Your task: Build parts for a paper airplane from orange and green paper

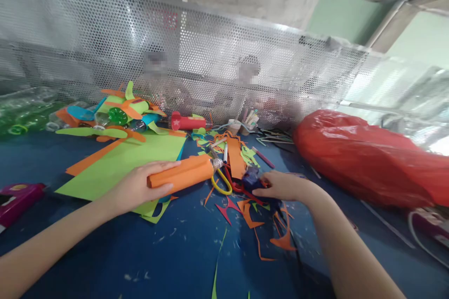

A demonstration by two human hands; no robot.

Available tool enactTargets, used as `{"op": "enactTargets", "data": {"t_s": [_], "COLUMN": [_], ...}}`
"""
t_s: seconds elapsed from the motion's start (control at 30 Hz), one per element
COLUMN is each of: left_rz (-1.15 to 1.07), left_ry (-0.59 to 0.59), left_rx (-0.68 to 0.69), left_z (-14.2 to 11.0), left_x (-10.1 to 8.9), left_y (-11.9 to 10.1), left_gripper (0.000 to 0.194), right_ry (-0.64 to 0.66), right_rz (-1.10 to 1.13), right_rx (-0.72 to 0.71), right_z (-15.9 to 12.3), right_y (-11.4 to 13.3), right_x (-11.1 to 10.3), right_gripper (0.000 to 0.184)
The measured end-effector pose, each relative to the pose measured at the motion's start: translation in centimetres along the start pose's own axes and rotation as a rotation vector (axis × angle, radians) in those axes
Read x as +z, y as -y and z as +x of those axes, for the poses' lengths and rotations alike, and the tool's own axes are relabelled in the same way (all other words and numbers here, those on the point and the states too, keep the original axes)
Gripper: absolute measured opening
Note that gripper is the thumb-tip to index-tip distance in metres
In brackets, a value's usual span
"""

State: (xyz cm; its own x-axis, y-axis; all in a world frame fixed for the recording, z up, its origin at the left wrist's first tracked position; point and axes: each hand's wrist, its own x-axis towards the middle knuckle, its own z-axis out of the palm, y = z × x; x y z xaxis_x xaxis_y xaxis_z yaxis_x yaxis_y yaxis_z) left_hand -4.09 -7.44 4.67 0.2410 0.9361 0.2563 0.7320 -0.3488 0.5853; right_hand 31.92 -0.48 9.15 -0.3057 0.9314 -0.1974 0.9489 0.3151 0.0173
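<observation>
My left hand (140,186) is wrapped round an orange paper-covered bottle (182,173) that lies on its side, its clear neck pointing right. It rests over a green paper sheet (126,161) on the blue table (182,257). My right hand (280,186) is closed on a small dark blue object (250,178), too blurred to name, beside yellow-handled scissors (221,183). Orange and green paper scraps (250,212) lie around both hands.
A bulging red plastic bag (368,159) fills the right side. Paper-and-bottle toy planes (119,114) and a red tube (187,122) sit at the back, against a perforated metal screen (210,56). A cup of pens (245,124) stands there. A pink object (17,198) lies far left.
</observation>
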Motion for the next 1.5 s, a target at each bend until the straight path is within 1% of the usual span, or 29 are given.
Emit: {"op": "enactTargets", "data": {"t_s": [0.03,0.07,0.1,0.13,0.17,0.2,0.23,0.3,0.4,0.5,0.57,0.63,0.73,0.9,1.03,1.23,1.4,1.5], "left_rz": [0.007,0.014,0.022,0.027,0.03,0.03,0.028,0.022,0.013,0.006,0.01,0.015,0.017,0.027,0.051,0.073,0.114,0.13], "left_ry": [0.01,0.021,0.033,0.044,0.054,0.063,0.075,0.106,0.146,0.141,0.126,0.12,0.127,0.125,0.148,0.12,0.149,0.151], "left_rx": [0.003,0.008,0.017,0.026,0.029,0.028,0.027,0.029,0.068,0.114,0.126,0.133,0.148,0.164,0.2,0.245,0.258,0.255], "left_z": [0.0,0.1,0.1,0.1,0.1,0.0,0.0,-0.1,-0.2,-0.2,-0.1,-0.1,-0.1,0.0,0.1,-0.1,-0.2,-0.2], "left_x": [-0.1,-0.3,-0.4,-0.6,-0.7,-0.9,-1.0,-1.1,-1.2,-1.1,-1.0,-0.9,-0.9,-0.8,-0.8,-1.0,-1.2,-1.3], "left_y": [0.1,0.3,0.4,0.6,0.7,0.8,0.8,0.9,0.8,1.0,1.2,1.3,1.5,1.8,2.0,1.5,1.4,1.5], "left_gripper": [0.052,0.052,0.051,0.052,0.052,0.052,0.052,0.051,0.049,0.048,0.048,0.047,0.046,0.045,0.045,0.045,0.046,0.047], "right_ry": [-0.008,-0.055,-0.16,-0.298,-0.401,-0.453,-0.462,-0.464,-0.455,-0.439,-0.425,-0.438,-0.484,-0.555,-0.577,-0.565,-0.547,-0.536], "right_rz": [0.012,0.049,0.119,0.215,0.341,0.454,0.521,0.577,0.589,0.578,0.57,0.566,0.562,0.551,0.538,0.496,0.48,0.458], "right_rx": [0.006,0.013,0.0,-0.043,-0.134,-0.27,-0.407,-0.555,-0.653,-0.716,-0.742,-0.761,-0.792,-0.857,-0.893,-0.856,-0.822,-0.825], "right_z": [-0.1,-0.1,0.0,0.1,0.4,0.7,1.0,1.6,2.0,2.1,2.1,2.2,2.5,2.9,3.0,3.0,3.1,3.0], "right_y": [0.3,0.8,1.4,2.1,2.9,3.8,4.7,6.3,7.9,8.4,8.5,8.4,8.4,8.2,8.2,8.3,8.3,8.3], "right_x": [-0.2,-0.3,-0.4,-0.3,0.0,0.3,0.8,1.8,2.8,2.9,3.0,3.1,3.5,3.9,4.0,3.9,4.0,4.0], "right_gripper": [0.039,0.04,0.041,0.045,0.05,0.058,0.067,0.081,0.084,0.077,0.067,0.059,0.053,0.051,0.048,0.048,0.05,0.05]}}
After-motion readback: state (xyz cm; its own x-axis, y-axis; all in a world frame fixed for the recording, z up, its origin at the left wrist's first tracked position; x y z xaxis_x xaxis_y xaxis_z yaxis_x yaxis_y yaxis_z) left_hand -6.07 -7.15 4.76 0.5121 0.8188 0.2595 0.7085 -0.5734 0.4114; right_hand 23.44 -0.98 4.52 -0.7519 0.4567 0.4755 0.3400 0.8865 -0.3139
